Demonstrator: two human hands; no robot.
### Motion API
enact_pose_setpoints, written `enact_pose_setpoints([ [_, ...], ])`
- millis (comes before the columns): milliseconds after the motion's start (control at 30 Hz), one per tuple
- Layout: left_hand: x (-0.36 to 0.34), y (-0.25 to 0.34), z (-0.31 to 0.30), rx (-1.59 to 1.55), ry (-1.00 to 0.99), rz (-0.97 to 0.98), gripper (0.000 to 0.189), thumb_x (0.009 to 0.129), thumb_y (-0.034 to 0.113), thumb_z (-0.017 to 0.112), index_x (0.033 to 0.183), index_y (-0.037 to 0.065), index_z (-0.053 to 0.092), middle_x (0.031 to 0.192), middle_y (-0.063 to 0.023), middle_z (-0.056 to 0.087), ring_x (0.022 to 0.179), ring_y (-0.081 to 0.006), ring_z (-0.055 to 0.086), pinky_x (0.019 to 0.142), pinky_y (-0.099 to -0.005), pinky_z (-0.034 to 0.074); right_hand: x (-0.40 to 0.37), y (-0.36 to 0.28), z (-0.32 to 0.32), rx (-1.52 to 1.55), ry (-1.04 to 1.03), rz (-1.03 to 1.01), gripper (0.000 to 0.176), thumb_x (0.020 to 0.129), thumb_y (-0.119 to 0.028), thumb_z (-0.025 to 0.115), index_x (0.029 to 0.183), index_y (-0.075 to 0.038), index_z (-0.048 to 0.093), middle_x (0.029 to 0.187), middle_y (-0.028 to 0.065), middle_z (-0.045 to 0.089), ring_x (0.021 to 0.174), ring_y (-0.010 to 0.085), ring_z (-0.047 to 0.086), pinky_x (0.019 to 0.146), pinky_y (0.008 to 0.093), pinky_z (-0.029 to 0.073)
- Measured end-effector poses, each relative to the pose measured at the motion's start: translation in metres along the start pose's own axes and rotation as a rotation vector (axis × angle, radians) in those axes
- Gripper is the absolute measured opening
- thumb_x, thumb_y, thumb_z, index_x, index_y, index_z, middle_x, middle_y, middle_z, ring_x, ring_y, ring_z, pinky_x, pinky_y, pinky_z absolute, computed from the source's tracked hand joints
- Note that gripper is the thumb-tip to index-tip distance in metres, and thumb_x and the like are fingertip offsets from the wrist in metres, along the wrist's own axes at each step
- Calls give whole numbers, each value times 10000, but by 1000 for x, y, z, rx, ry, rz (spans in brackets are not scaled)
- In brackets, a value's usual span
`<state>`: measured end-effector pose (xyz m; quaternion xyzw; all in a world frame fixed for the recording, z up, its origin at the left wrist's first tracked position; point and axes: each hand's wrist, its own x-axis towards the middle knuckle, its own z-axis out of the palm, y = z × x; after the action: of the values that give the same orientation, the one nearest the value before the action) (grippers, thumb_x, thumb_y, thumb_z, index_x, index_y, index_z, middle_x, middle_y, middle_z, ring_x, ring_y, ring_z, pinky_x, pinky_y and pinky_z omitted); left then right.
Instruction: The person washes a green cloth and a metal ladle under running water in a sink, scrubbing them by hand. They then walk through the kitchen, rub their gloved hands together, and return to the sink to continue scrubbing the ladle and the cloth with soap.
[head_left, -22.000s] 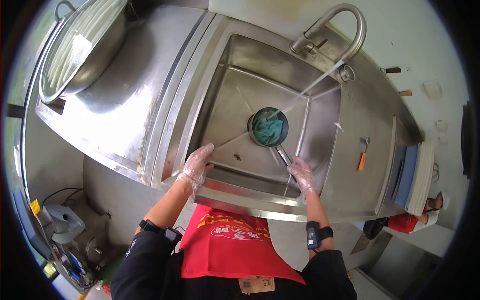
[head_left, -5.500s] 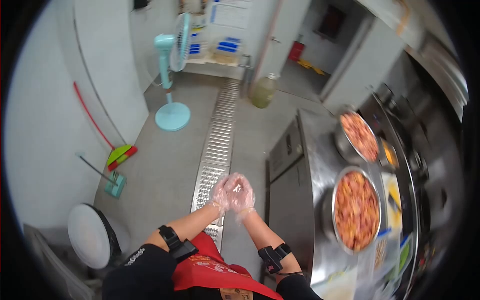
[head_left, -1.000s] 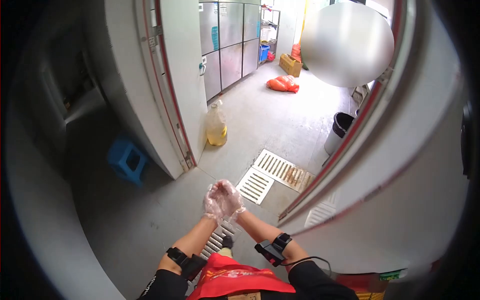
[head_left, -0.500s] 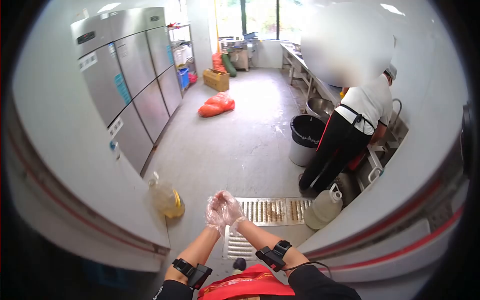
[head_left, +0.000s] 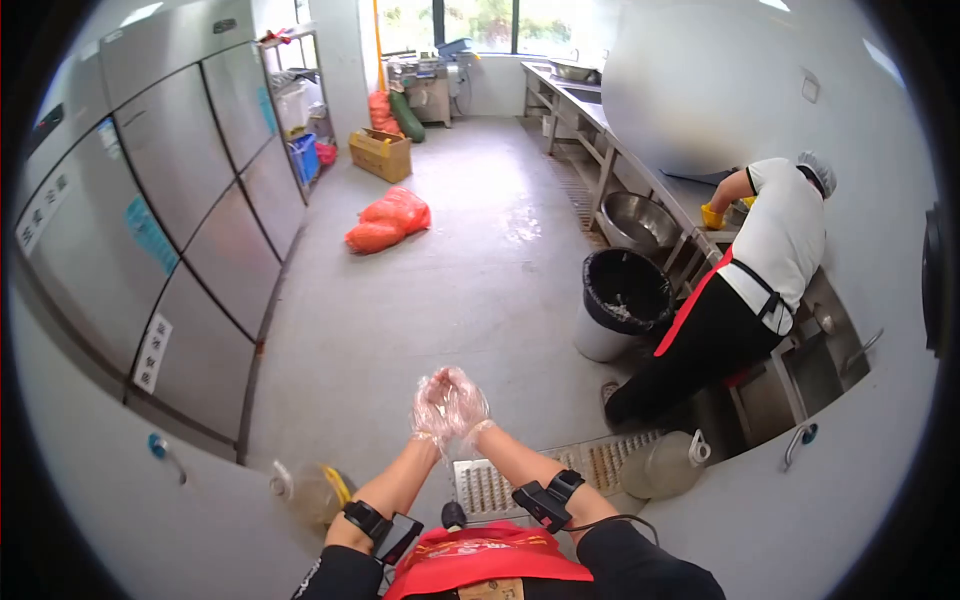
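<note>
My left hand and my right hand are held out together in front of me, side by side, in clear plastic gloves. Their fingers curl inward in a cupped shape and the hands touch. Whether anything lies between them is too small to tell. Below them are the metal floor grate and my red apron. Black devices are strapped round both forearms.
A co-worker in yellow gloves bends over the counter at right, beside a black-lined bin and a steel bowl. Jugs stand near both door sides. Red bags lie on the floor; steel fridges line the left.
The view has moved forward through the doorway, with the fridges, bin and co-worker nearer. The co-worker's yellow glove shows more fully. My hands stay together in front of me.
</note>
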<state>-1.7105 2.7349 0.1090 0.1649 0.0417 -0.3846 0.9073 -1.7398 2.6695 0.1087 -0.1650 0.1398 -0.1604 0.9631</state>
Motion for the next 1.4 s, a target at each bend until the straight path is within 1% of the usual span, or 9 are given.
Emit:
enact_pose_setpoints([
  [167, 198, -10, 45, 243, 29, -82, 243, 871, 193, 494, 1021, 38, 604, 1032, -73, 604, 1011, -183, 542, 908, -344, 440, 146, -104, 8, 48, 144, -166, 136, 869, -208, 529, 893, -81, 572, 894, 64, 582, 781, 180, 580, 733, 339, 498],
  [233, 275, -13, 57, 248, 21, -146, 241, 869, 195, 502, 1037, 52, 599, 1040, -73, 598, 1008, -195, 546, 906, -351, 445, 237, -120, -28, -350, 190, -543, 133, 872, -206, 524, 886, -81, 569, 863, 55, 580, 758, 171, 572, 722, 329, 496],
  [467, 512, 5, 94, 213, -139, -223, 284, 881, 233, 497, 1083, 50, 578, 1075, -82, 587, 1005, -227, 557, 908, -377, 454, 420, -244, 22, 249, 35, -103, 105, 894, -193, 507, 874, -105, 561, 806, 9, 574, 754, 145, 568, 720, 301, 494],
  [733, 787, 21, 172, 304, -48, -206, 314, 901, 271, 467, 1116, 66, 567, 1086, -62, 573, 1021, -218, 548, 907, -374, 456, 682, -369, 36, 161, 20, -249, 125, 885, -207, 532, 847, -90, 554, 769, 40, 577, 698, 167, 575, 631, 294, 501],
  [867, 932, -2, 215, 227, -292, -427, 335, 900, 280, 477, 1129, 49, 556, 1101, -79, 574, 998, -226, 553, 917, -371, 440, 789, -468, 42, 209, 61, -372, 115, 881, -206, 543, 853, -94, 547, 773, 46, 572, 679, 171, 568, 619, 293, 498],
  [967, 1027, -34, 254, 447, -164, -538, 411, 869, 464, 485, 1056, 114, 590, 987, -66, 626, 861, -236, 595, 808, -384, 489, 851, -547, 36, 197, 125, -450, 99, 882, -192, 535, 868, -94, 547, 798, 56, 578, 692, 174, 575, 638, 288, 499],
  [1133, 1199, -90, 294, 443, -263, -480, 322, 881, 292, 484, 1085, 63, 581, 1047, -78, 603, 964, -229, 567, 887, -375, 456, 1020, -656, -45, 10, 180, -612, 113, 892, -198, 506, 886, -96, 556, 826, 62, 586, 725, 159, 582, 693, 277, 492],
  [1267, 1339, -109, 342, 410, -254, -347, 282, 898, 216, 462, 1074, 33, 584, 1064, -84, 602, 1008, -220, 551, 914, -357, 442, 1104, -763, 2, 256, 95, -435, 126, 891, -190, 502, 904, -79, 560, 836, 62, 584, 761, 160, 582, 719, 301, 503],
  [1400, 1450, -126, 395, 250, -142, -431, 454, 868, 434, 484, 1133, 73, 561, 1048, -81, 601, 954, -222, 564, 864, -367, 461, 1205, -844, 21, 271, 210, -425, 145, 890, -208, 514, 870, -74, 564, 798, 57, 580, 763, 174, 582, 705, 314, 508],
])
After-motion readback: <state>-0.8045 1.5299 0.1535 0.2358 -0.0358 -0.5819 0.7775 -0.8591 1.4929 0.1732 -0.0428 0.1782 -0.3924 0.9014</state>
